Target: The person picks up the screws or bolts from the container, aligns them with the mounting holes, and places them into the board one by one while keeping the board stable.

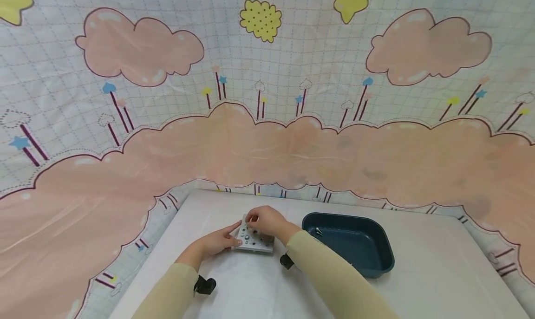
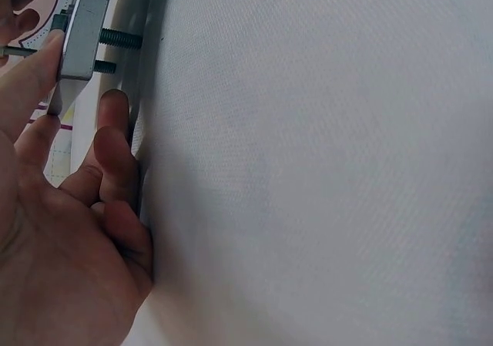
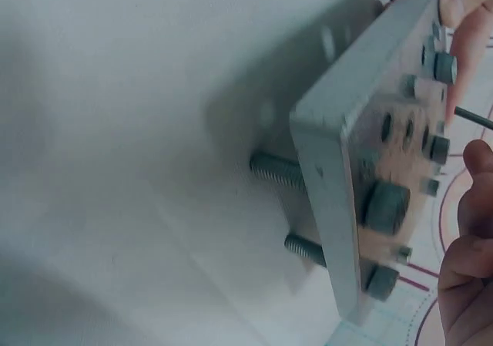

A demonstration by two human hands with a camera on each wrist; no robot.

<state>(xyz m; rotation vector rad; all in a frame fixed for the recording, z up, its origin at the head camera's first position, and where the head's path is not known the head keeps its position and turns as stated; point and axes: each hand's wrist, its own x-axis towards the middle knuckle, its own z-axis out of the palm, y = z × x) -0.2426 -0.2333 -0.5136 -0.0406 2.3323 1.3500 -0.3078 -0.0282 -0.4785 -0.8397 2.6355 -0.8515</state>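
Note:
A silver metal plate (image 1: pixel 256 249) with several socket-head bolts and holes lies in front of me. Threaded bolt ends (image 3: pixel 279 172) stick out from its underside in the right wrist view. My left hand (image 1: pixel 215 241) steadies the plate at its left corner, thumb on the top face and index finger along the edge. Above the plate's far left part, my right hand (image 1: pixel 266 219) pinches a thin dark metal rod (image 3: pixel 473 118). The rod's tip points toward the plate's top face; its other end is hidden by the fingers.
A dark blue tray (image 1: pixel 390 258) stands to the right of the plate, partly behind my right forearm. Inside it lies a small shiny metal piece (image 1: pixel 319 231). A white cloth (image 1: pixel 242 286) covers the table, and a patterned curtain (image 1: pixel 267 152) hangs behind.

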